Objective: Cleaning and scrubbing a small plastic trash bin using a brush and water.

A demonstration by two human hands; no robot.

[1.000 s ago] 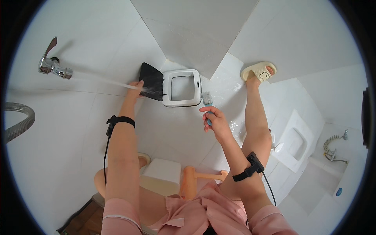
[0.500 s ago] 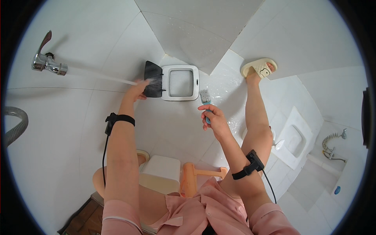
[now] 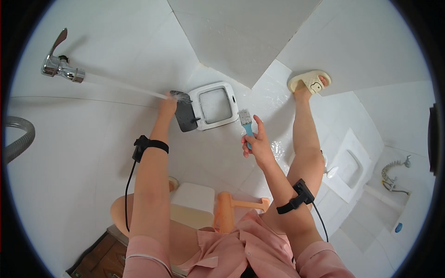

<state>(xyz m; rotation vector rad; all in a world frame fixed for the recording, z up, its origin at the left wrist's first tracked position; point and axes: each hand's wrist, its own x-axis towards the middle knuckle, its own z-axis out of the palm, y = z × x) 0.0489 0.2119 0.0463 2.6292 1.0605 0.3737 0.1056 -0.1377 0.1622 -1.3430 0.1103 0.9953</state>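
A white square trash bin (image 3: 226, 85) stands on the wet floor in front of me, its dark flip lid (image 3: 187, 118) swung out to the left. At the lid's far left edge is my left hand (image 3: 168, 105), closed on it; its fingers are largely hidden by spray. Water from the wall tap (image 3: 69, 70) lands on the lid and this hand. To the right of the bin, my right hand (image 3: 261, 144) grips a small scrub brush (image 3: 246, 121) by its blue handle, index finger stretched out. The brush's pale bristles point toward the bin, close to its rim.
A grey corrugated hose (image 3: 21, 136) curves along the left wall. Near my legs are a white stool-like object (image 3: 194, 197) and an orange plastic piece (image 3: 227, 208). At right lies a squat toilet (image 3: 347, 164). A wall corner (image 3: 250, 69) juts out beyond the bin.
The bin has turned counter-clockwise and its lid has come nearer to me. My left hand has shifted slightly. My right index finger has lifted away from the brush.
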